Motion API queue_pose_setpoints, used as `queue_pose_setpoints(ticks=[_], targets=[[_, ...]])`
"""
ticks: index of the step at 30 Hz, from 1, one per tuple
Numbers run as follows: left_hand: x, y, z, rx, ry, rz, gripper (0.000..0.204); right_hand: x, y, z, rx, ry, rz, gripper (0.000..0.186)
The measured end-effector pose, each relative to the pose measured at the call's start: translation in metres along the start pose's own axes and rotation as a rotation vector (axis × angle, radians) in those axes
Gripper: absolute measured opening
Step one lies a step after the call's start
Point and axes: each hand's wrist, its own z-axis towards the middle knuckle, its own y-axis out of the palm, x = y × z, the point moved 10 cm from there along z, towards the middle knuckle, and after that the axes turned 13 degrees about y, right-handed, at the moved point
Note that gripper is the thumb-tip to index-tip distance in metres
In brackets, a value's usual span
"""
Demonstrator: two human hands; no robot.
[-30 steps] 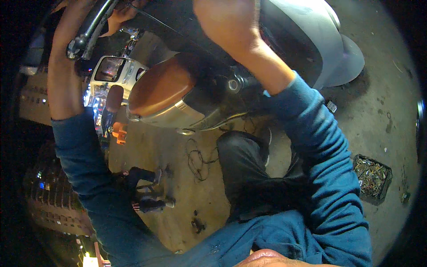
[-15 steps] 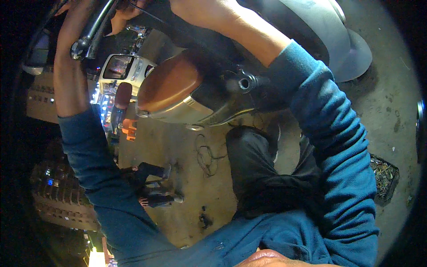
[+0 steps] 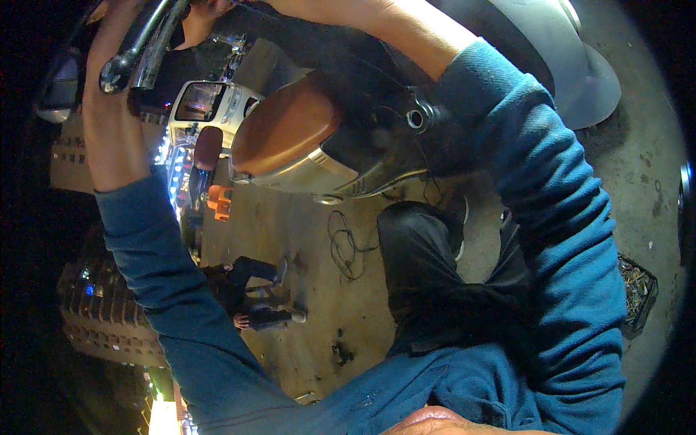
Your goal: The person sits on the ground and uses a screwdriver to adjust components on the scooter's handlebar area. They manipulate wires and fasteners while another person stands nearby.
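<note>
Filling the upper middle of the view, a motor scooter (image 3: pixel 388 148) sat between the person's raised forearms (image 3: pixel 114 141), its brown seat (image 3: pixel 290 134) toward the left and a round metal fitting (image 3: pixel 418 119) near the right sleeve (image 3: pixel 565 188). A dark, shiny tube (image 3: pixel 132 51) with a rounded end crossed in front of the left forearm. The left hand (image 3: pixel 197 27) seemed to show only in part beside that tube; whether it was spread or gripping could not be told. The right hand (image 3: pixel 308 7) was cut by the upper edge, so its fingers could not be judged either.

Trouble, if any, would likely have come from the arms' long stretch: a slip could have knocked the left forearm against the tube, and a hard one-sided push might have rocked the scooter toward the bent knee (image 3: pixel 413 228). Loose cloth at the right sleeve could have caught on the fitting. Farther out, a cable (image 3: pixel 353 250) looped on the ground (image 3: pixel 308 225) might have snared a foot.

No brand, label or lettering was readable: the scooter's pale strip (image 3: pixel 337 165) showed no legible marks, and the lights beyond the white van (image 3: pixel 235 109) were blurred.
</note>
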Motion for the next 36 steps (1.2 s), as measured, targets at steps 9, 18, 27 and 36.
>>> queue_pose_setpoints(ticks=[9, 18, 27, 36], targets=[[0.012, 0.020, 0.001, -0.080, 0.029, -0.030, 0.025, -0.015, -0.001, 0.001, 0.027, -0.187, -0.220, 0.037], [0.017, 0.016, 0.010, -0.057, 0.065, -0.002, 0.021, -0.023, -0.003, 0.008, 0.150, -0.270, -0.124, 0.018], [0.023, 0.021, 0.021, -0.062, 0.207, -0.059, 0.024, 0.040, 0.002, -0.001, 0.163, 0.620, 0.568, 0.030], [0.011, 0.020, 0.006, -0.042, -0.110, 0.003, 0.027, 0.070, 0.080, 0.011, -0.132, 0.982, 1.229, 0.022]])
